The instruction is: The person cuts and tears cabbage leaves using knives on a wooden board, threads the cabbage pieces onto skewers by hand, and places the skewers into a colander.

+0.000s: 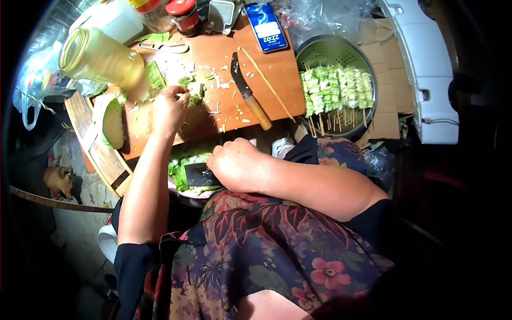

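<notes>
Brown tabletop point(288, 93); skewered greens point(336, 89) in colander point(336, 50); right grip point(237, 164) closed on broad knife point(200, 175); left grip point(172, 105) unclear

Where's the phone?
In the head view, the phone lies near the top, just right of middle, at the table's far right corner, beyond the wooden-handled knife.

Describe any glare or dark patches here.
Head view: glare whitens part of the orange-brown, flat tabletop beyond the bare left hand; head view: curved black borders swallow the corners; head view: the rectangular phone's blue screen looks bright.
</notes>
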A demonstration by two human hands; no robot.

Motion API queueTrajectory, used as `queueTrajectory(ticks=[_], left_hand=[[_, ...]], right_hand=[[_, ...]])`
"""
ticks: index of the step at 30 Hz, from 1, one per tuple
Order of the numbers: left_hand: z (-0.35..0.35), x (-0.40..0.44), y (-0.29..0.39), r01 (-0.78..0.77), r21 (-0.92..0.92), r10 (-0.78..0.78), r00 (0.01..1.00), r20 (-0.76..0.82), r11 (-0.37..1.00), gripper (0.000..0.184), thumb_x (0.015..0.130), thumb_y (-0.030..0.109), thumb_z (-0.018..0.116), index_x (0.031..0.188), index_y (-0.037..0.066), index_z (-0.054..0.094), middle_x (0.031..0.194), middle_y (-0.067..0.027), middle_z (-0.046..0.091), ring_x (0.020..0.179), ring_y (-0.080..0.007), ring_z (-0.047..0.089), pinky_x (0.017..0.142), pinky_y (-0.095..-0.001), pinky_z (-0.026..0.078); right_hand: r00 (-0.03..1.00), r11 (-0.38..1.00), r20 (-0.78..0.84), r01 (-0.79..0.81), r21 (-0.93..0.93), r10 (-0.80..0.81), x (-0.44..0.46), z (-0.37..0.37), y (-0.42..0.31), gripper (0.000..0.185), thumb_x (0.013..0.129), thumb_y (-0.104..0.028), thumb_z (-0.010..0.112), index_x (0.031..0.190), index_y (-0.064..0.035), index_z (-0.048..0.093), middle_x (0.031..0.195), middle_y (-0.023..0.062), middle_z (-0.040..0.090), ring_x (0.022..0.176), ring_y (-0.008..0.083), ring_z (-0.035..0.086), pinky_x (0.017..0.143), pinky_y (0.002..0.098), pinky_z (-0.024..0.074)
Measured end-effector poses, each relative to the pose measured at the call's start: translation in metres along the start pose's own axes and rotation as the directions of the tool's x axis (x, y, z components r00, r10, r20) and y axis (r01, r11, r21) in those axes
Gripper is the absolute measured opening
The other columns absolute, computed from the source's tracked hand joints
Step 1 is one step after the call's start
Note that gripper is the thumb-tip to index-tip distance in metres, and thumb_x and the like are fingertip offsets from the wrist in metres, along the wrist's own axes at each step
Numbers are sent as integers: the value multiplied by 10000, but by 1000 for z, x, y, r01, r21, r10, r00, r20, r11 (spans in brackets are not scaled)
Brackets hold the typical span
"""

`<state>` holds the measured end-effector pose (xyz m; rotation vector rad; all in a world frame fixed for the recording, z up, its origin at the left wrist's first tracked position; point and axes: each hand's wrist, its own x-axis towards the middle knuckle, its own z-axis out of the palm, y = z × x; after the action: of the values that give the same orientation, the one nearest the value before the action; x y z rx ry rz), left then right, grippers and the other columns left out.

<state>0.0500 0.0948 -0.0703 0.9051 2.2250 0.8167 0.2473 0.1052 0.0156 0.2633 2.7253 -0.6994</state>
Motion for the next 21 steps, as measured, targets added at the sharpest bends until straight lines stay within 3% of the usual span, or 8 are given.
queueTrajectory(ticks=[3, 6, 9, 10, 12, 17, 21], left_hand=[[2, -5, 7, -20, 16, 20, 1000, -12, 1000, 190, 839, 193, 624, 985, 78, 666, 710, -128, 647, 630, -214, 629, 611, -320, 493], [4, -5, 15, -49, 103, 49, 999, -1, 993, 224, 863, 211, 593, 1057, 113, 644, 750, -134, 652, 692, -243, 643, 646, -346, 499], [12, 0, 17, -109, 306, 102, 994, 37, 946, 301, 909, 250, 501, 1191, 181, 580, 895, -173, 661, 845, -331, 633, 731, -424, 492], [13, 1, 19, -117, 300, 110, 993, 40, 947, 301, 909, 250, 501, 1191, 181, 580, 895, -173, 661, 845, -331, 633, 731, -424, 492], [14, 4, 25, -160, 491, 139, 987, 78, 856, 310, 920, 244, 466, 1203, 193, 580, 896, -181, 661, 836, -332, 636, 737, -427, 497], [17, 10, 21, -283, 558, 254, 958, 131, 780, 297, 905, 222, 443, 1123, 117, 616, 863, -190, 661, 822, -339, 639, 723, -432, 498], [14, 12, 24, -256, 580, 198, 967, 163, 773, 275, 864, 185, 466, 1062, 69, 619, 848, -202, 660, 817, -364, 633, 749, -440, 492]], right_hand=[[990, 1000, 139, 26, -3, -26, 1, 2, -7, 152, 736, -129, 568, 845, -46, 634, 813, 136, 645, 763, 275, 661, 645, 384, 508], [994, 999, 99, 39, -2, -38, 1, 5, -7, 147, 744, -135, 562, 844, -55, 636, 812, 129, 652, 771, 269, 662, 645, 381, 506], [992, 1000, 124, 24, 2, -24, 3, 10, -6, 145, 753, -135, 553, 840, -55, 637, 815, 123, 657, 774, 264, 661, 647, 376, 504], [992, 1000, 122, 15, -3, -14, 4, 12, -5, 145, 753, -135, 553, 840, -55, 637, 815, 123, 657, 774, 264, 661, 647, 376, 504], [992, 999, 112, 52, 9, -52, 2, 15, -5, 145, 757, -133, 549, 839, -53, 638, 813, 118, 657, 773, 264, 659, 648, 373, 502], [983, 999, 178, 48, 26, -51, 3, 13, -4, 163, 738, -156, 577, 840, -45, 638, 817, 120, 656, 788, 259, 655, 658, 380, 502], [983, 998, 177, 42, 46, -49, 2, 12, -2, 171, 730, -161, 589, 847, -46, 639, 820, 117, 653, 796, 257, 651, 661, 381, 498]])
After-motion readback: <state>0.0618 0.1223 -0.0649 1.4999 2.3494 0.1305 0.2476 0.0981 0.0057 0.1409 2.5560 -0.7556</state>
